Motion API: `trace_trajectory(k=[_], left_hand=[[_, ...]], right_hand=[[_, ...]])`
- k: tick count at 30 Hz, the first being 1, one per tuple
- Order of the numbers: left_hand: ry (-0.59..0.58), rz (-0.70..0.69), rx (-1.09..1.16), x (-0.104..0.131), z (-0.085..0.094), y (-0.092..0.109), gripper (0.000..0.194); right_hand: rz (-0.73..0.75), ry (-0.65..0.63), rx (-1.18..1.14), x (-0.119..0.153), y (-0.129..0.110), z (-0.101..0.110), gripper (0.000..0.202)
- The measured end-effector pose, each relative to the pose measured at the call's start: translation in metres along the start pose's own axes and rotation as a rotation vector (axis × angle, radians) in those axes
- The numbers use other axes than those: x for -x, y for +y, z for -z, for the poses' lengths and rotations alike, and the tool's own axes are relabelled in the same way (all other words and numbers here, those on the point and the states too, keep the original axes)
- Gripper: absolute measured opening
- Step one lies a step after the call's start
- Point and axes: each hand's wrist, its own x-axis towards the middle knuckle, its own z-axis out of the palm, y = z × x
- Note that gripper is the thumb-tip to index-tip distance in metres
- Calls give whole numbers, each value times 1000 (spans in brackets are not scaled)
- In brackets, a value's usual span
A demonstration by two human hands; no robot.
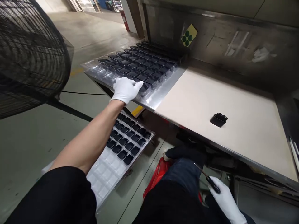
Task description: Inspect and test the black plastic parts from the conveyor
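Note:
My left hand (pixel 127 89), in a white glove, reaches over the near edge of a clear plastic tray (pixel 100 72) filled with rows of black parts (pixel 140 60). Its thumb points right and its other fingers are partly hidden, so what they grip cannot be made out. At the lower right, my gloved right hand (pixel 223 194) is closed around the black handle of a thin pointed tool (pixel 206 177), over my lap. A single black part (pixel 219 120) with knobs along its upper edge sits on the beige work surface (pixel 201 96).
Below on the left lies a second tray (pixel 106 168), partly filled with black parts. A large fan (pixel 30 53) stands at the left. A metal back panel (pixel 217 40) bears a yellow card (pixel 189 35) with green dots. Beneath me is a red stool (pixel 157 175).

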Motion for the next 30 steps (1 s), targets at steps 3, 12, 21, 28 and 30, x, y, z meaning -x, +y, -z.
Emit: trace_trajectory(k=[3,12,21,28,30], left_hand=[[-79,-19,-252,7,6,8,40],[-399,-617,250,134,-73,141,64],[-652,-587,604,217,-123,201,37],[-804,225,562,345,-105,68,38],[-771,327,461,353,-126,38,34]], right_hand=[[-26,-30,24,1,-3,8,40],[-66,-93,75,22,-38,48,37],[-68,136,187,93,-24,87,33],[17,-1,467,89,-59,71,24],[37,-71,689,70,-79,58,28]])
